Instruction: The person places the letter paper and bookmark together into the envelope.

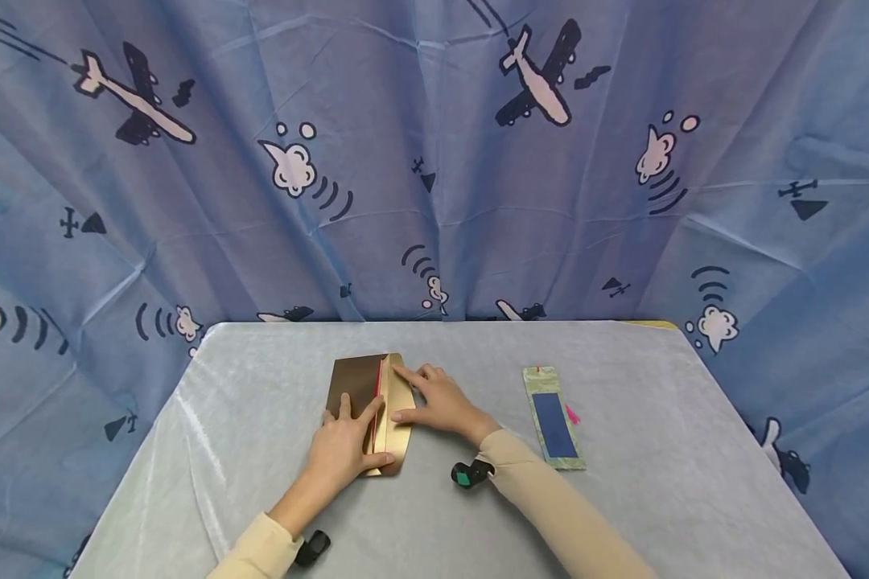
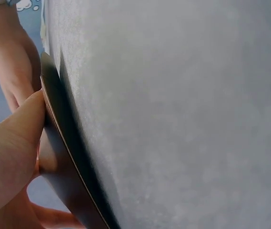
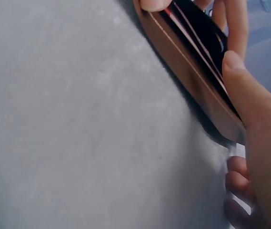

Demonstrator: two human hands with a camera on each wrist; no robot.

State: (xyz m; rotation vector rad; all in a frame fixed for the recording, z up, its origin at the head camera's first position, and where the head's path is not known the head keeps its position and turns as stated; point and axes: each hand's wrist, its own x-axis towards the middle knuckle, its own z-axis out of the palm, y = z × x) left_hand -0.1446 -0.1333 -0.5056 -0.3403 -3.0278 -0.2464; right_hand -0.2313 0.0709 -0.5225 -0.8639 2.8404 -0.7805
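A flat brown-and-gold card folder [image 1: 352, 378] lies on the table left of centre, with a gold flap [image 1: 398, 394] along its right side and a thin red strip beside the fold. My left hand [image 1: 339, 442] rests on it from the near side, fingers spread across the brown part and thumb near the lower edge. From the right, my right hand [image 1: 442, 402] touches the gold flap with its index finger near the top and its thumb lower down. The right wrist view shows the thumb [image 3: 242, 81] against the folder's layered edge [image 3: 192, 71].
To the right lies a narrow green patterned strip [image 1: 538, 380] with a dark blue panel and a pink tassel [image 1: 572, 415]. A pale cloth covers the table [image 1: 659, 450]. Behind it hangs a blue curtain [image 1: 376, 161] printed with airplanes.
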